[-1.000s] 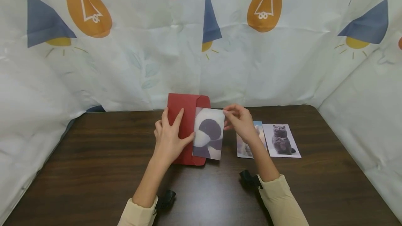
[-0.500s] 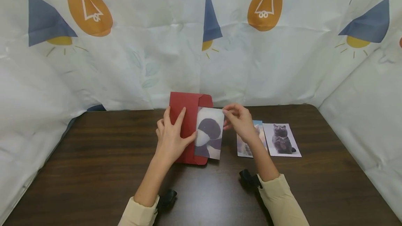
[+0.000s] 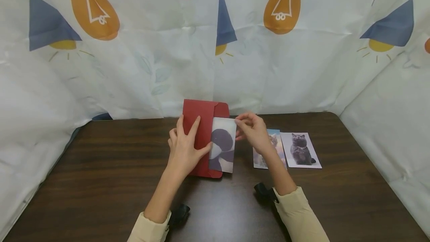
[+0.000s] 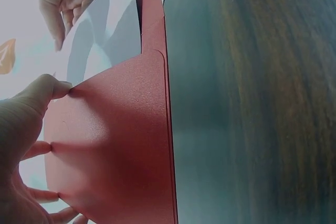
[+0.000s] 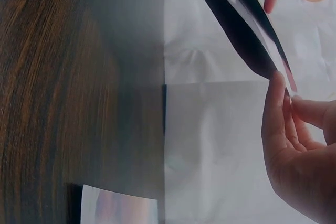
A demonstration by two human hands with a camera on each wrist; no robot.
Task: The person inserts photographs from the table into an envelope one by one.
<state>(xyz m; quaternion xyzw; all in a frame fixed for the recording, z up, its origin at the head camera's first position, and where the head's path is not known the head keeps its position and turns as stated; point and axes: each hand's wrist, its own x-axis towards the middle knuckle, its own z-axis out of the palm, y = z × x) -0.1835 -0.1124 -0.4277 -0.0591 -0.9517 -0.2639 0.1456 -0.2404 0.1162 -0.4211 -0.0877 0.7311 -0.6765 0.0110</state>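
In the head view my left hand (image 3: 184,152) grips a red envelope (image 3: 199,115) tilted up near the back of the table, thumb at its mouth and fingers spread over its front and left edge. A picture card (image 3: 224,137) with dark and white rounded shapes sits partly inside the mouth; its left part is hidden. My right hand (image 3: 253,132) pinches the card near its upper right corner. In the left wrist view the thumb (image 4: 55,88) meets the envelope's edge beside the card (image 4: 100,32). The right wrist view shows the envelope (image 5: 231,27) nearly edge-on above the right fingers.
Two more picture cards lie at the right on the dark wooden table (image 3: 100,182): a grey cat card (image 3: 301,150) and a pastel kitten card (image 3: 263,160), partly covered by the right forearm. A white printed curtain (image 3: 151,66) stands right behind the table's back edge.
The card has slid left, so less of it shows outside the envelope. My right hand has moved slightly left with it. The envelope and left hand have shifted a little right.
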